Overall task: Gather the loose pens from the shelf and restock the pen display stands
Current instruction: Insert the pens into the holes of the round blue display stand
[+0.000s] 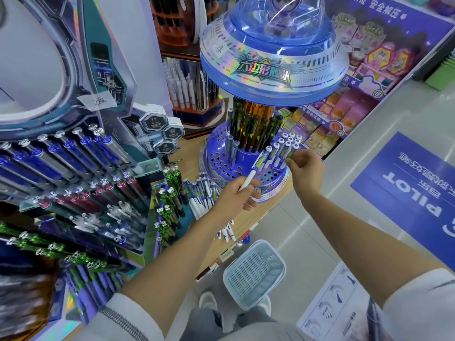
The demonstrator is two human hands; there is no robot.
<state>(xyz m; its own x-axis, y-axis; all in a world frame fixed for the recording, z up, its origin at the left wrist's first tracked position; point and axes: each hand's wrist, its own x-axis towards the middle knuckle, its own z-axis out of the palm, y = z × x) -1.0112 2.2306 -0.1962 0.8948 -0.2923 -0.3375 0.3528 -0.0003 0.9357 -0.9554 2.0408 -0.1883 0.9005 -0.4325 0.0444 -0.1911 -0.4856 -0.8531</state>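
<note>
A round blue pen display stand (221,166) with many holes stands on the wooden shelf (268,212). Dark pens fill its centre and a cluster of white pens (286,143) stands at its right side. My left hand (234,195) pinches one white pen (257,168) that slants up toward the stand. My right hand (306,168) grips a pen in the white cluster on the stand. Loose white and blue pens (203,195) lie on the shelf left of my left hand, and a few more loose pens (227,233) lie at the shelf's front edge.
A large tiered pen display (73,180) fills the left. A blue domed canopy (273,57) overhangs the round stand. A light blue basket (254,274) sits on the floor below the shelf edge. Packaged goods (344,107) line the shelf at the right.
</note>
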